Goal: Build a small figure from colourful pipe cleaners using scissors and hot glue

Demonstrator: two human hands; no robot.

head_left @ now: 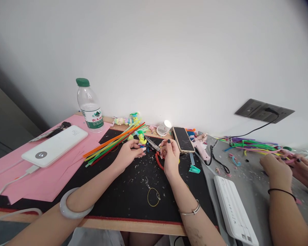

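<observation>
My left hand pinches a small fuzzy pipe-cleaner figure in yellow, green and blue, upright above the black mat. Close by on the right, my right hand has its fingers pressed together. What lies in that pinch is too small and covered to make out. A cutting tool with silver blades and a red handle sits at this hand, partly hidden by it. Its blades point toward the figure. I cannot tell whether the hand touches it.
Pipe cleaners lie left on pink paper and the black mat. A bottle, power bank, paper cup, phone and pink glue gun stand around. At right, another person's hands work near a second power bank.
</observation>
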